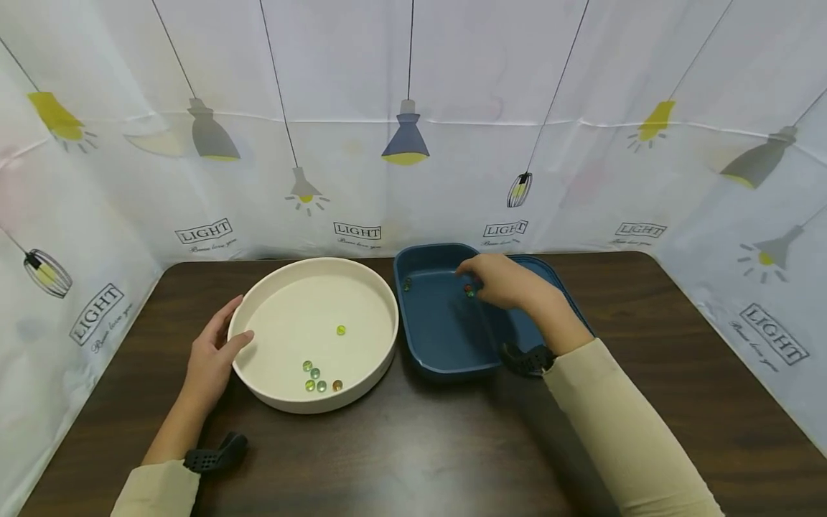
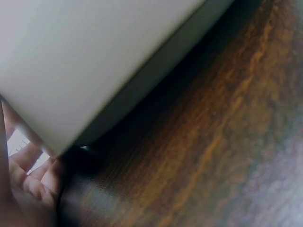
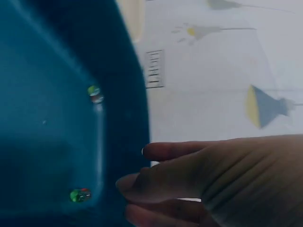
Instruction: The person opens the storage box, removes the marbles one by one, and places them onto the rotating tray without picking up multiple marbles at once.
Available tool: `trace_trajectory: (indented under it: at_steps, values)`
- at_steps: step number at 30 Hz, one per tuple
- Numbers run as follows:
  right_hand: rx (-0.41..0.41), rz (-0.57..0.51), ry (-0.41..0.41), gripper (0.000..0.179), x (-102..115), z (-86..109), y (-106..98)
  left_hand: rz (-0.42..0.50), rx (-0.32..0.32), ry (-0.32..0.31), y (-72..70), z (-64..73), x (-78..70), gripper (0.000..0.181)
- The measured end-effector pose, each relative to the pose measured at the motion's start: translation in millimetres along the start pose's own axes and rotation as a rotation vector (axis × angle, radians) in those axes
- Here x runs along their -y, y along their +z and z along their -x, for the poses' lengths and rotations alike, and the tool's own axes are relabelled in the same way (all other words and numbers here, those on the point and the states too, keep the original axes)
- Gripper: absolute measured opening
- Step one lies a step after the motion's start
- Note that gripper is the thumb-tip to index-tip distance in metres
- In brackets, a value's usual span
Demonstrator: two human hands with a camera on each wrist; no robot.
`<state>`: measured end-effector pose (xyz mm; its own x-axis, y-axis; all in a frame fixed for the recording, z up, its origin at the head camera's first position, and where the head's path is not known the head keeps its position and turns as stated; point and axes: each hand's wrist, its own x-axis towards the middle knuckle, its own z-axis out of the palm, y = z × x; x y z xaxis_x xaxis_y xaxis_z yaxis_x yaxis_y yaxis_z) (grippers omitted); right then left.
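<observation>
My left hand (image 1: 209,352) grips the side of a round cream tray (image 1: 284,309), thumb over the rim and fingers round the outer wall. Its fingers (image 2: 35,182) show under the tray's edge in the left wrist view. Several glass marbles (image 1: 315,373) lie in the tray's near part, with a yellow-green marble (image 1: 341,330) apart from them. My right hand (image 1: 507,282) is over a deep blue tray (image 1: 439,330), fingers loosely bent, holding nothing visible. Close to its fingertips lie green-and-red marbles (image 3: 80,195); more marbles (image 3: 95,93) sit in another corner.
Another blue section (image 1: 539,269) shows behind the right forearm. Both trays stand side by side on a dark wooden table (image 1: 413,445). A white curtain (image 1: 465,172) printed with lamps hangs right behind them. Black bands (image 1: 216,454) circle the wrists.
</observation>
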<state>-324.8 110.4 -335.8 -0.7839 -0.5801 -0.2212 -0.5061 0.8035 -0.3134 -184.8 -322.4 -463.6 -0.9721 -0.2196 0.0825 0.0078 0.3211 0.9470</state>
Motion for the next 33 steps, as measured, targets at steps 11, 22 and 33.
trace_trajectory:
  at_steps: [11, 22, 33]
  values:
    - [0.118, 0.115, 0.065, 0.043, 1, -23.0, 15, -0.031, -0.001, -0.002, 1.0, -1.6, 1.8, 0.062]
    - [0.113, 0.175, 0.086, 0.038, 1, -27.1, 21, -0.032, -0.001, -0.004, 1.1, -1.7, -0.1, 0.063]
    - [0.133, 0.211, 0.104, 0.035, 5, -35.5, 19, -0.078, -0.015, -0.021, -1.5, -2.0, -0.2, 0.063]
